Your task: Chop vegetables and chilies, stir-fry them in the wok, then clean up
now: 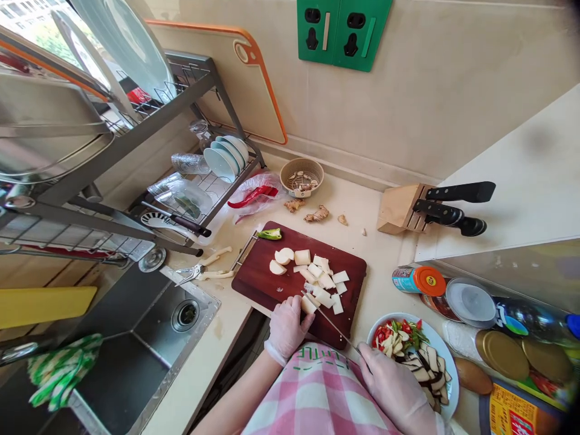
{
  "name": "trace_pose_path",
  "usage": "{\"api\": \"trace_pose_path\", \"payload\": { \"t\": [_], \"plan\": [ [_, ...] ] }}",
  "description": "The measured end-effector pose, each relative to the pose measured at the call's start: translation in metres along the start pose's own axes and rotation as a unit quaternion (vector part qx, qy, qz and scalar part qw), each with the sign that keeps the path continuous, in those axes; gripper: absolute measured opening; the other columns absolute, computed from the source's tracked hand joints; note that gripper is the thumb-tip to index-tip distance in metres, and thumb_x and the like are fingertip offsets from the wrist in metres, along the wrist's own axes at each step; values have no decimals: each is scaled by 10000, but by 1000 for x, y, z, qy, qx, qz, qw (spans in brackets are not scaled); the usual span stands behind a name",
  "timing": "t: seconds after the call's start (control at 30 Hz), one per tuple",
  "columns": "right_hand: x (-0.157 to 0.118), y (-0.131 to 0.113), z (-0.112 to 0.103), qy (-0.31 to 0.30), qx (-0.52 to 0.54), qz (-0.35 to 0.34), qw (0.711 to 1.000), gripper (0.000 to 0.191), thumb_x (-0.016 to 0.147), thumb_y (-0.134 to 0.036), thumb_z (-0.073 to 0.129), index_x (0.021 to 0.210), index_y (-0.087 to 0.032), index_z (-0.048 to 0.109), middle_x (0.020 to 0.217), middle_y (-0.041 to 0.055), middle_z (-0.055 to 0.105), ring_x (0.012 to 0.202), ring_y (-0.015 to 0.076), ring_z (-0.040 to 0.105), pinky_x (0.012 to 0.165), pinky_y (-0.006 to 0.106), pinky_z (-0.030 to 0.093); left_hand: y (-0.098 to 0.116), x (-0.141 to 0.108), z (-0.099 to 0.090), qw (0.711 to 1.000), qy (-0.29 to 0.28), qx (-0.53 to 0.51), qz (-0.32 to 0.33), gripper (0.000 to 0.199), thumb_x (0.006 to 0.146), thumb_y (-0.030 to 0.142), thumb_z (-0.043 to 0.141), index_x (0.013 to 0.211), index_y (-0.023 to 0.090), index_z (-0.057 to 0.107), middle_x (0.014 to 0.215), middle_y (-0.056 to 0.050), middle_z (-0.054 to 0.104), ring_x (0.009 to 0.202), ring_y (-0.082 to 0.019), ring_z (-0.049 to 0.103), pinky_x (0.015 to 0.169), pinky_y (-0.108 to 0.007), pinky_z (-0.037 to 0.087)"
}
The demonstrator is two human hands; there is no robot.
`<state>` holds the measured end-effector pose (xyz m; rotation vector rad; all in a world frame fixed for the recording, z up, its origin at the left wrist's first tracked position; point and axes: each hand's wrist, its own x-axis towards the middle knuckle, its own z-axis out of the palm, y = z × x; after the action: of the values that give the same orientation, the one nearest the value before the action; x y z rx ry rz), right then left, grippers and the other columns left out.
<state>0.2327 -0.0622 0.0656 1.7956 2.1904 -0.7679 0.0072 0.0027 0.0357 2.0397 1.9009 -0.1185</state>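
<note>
Though knife blade (333, 324) visible, handle (355, 350) mostly hidden in right grip (392, 383).

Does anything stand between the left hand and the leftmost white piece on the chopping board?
Nothing visible blocks the way: between the left hand and the leftmost white piece lie only bare chopping board and a tiny pale scrap. The knife is on the hand's other side.

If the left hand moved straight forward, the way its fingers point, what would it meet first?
The left hand would probably meet first the pale piece beside the knife, which it seems to hold. Depth towards the blade is unclear.
</note>
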Motion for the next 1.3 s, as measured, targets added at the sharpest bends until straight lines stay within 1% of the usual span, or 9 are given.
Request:
{"api": "trace_pose_path", "payload": {
  "t": [0.1,0.17,0.3,0.43,0.63,0.9,1.0,1.2,1.3],
  "plan": [
    [8,-2,5,-36,4,19,999,319,884,-129,375,1064,-235,617,820,47,731,703,172,692,517,213,395,0,0,1,1000,2,2,2,284,816,406,535,987,179,516,912,-59,622,803,-221,592,706,-323,399],
    [11,-3,10,-41,5,25,999,320,888,-122,363,1053,-224,618,814,52,728,705,173,690,512,217,381,0,0,1,1000,7,5,7,278,816,405,532,979,180,512,906,-59,618,801,-222,591,704,-325,400],
    [5,-1,18,6,26,27,999,286,881,-166,383,1027,-239,618,831,44,727,679,163,680,504,212,383,1,0,1,1000,12,19,14,265,824,413,513,943,176,510,879,-61,606,792,-223,589,687,-327,406],
    [-5,0,15,50,11,4,999,256,867,-189,405,1005,-261,608,799,16,722,655,167,683,474,216,385,2,0,-1,999,13,38,17,269,833,423,493,925,172,515,857,-61,597,765,-220,587,669,-325,410],
    [-11,-4,8,37,-33,-23,998,186,877,-202,414,924,-265,582,679,-24,679,573,153,670,419,229,304,3,2,0,997,15,69,30,310,838,426,472,972,155,540,850,-72,591,770,-233,593,658,-335,423],
    [-15,-2,36,83,-24,-21,996,202,869,-169,381,865,-264,560,637,-24,638,547,160,642,436,258,261,2,3,0,997,-14,72,27,351,835,422,478,1037,151,572,928,-96,603,819,-242,602,684,-336,437],
    [-15,-1,36,69,-21,-16,997,214,860,-158,374,852,-259,562,646,-14,644,525,160,634,421,267,238,2,3,1,997,-17,68,26,342,828,421,496,1029,156,579,927,-94,599,819,-243,599,686,-339,437],
    [2,-9,4,-29,-2,17,999,242,847,-114,396,898,-257,586,696,5,692,576,168,657,424,248,238,1,3,4,997,-10,69,40,347,849,410,474,1050,139,554,920,-97,589,799,-242,587,673,-350,436],
    [13,-13,-3,-61,13,30,998,259,869,-103,378,923,-234,594,741,25,713,640,161,673,457,234,276,2,3,2,996,-11,78,43,382,844,407,487,1101,128,524,904,-91,588,791,-241,586,660,-347,437]
  ]
}}
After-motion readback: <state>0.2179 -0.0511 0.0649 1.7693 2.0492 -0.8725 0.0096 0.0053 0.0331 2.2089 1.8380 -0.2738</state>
